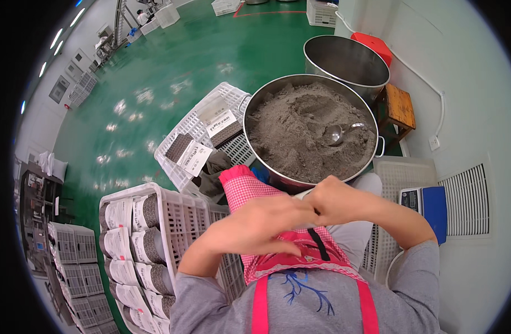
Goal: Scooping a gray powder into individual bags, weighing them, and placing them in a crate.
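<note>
— Closest to the lens is the grey sweater with pink apron straps, and just past it both hands meet over the lap. What's in them?

— Hard to say. The left hand and right hand are pressed together, fingers curled in, and only a sliver of something pale shows between them, perhaps the mouth of a small bag. Whether either grip is truly clamped on it I cannot tell; the fingers hide it.

— And around them, from the left?

— At the lower left edge sits a white plastic crate packed with filled pouches, grey contents behind white labels. Beyond it on the green floor a second crate lies tilted, with two more pouches on its lattice. Right of that, just ahead of the hands, stands a wide steel pot heaped with grey powder, a metal scoop resting in it toward the right rim. An empty steel pot stands behind, then a wooden stool, and a scale near the right wrist.

— If that is a bag mouth being closed, how would you do it well?

— My guess: keep both thumbs near the pale edge, hold it level over the checked apron so no powder slips out, and press evenly along the seam before letting go. Staying near the pot's near rim keeps any spill off the floor.
</note>
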The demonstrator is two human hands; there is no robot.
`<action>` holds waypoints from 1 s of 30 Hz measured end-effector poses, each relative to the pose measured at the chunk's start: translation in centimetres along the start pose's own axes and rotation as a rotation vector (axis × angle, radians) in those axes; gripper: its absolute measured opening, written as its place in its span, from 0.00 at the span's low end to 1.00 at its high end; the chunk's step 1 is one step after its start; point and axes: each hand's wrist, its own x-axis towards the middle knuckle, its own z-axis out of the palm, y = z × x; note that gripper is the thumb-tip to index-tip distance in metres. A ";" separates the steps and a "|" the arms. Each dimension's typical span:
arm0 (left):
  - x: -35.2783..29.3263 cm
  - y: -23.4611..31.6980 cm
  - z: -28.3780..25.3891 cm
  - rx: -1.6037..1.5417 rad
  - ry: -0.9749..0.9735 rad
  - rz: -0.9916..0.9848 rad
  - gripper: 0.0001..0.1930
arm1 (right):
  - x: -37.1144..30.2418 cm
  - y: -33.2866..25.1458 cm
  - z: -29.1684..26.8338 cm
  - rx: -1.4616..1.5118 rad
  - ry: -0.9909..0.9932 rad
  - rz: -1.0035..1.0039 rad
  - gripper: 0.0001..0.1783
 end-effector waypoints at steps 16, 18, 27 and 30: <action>-0.3 -5.1 -1.2 0.018 -0.299 -0.216 0.09 | -0.1 22.7 -5.3 -0.691 0.014 0.816 0.19; -0.4 -5.7 -1.6 0.038 -0.253 -0.214 0.10 | 0.7 26.3 -3.9 -0.666 -0.154 0.936 0.18; 0.1 -7.2 -4.3 0.198 -0.174 -0.302 0.10 | -0.3 25.1 -9.9 -1.162 0.135 0.652 0.09; 0.1 -8.0 -4.6 0.194 -0.151 -0.325 0.09 | -3.7 27.7 -12.3 -1.220 0.309 0.689 0.08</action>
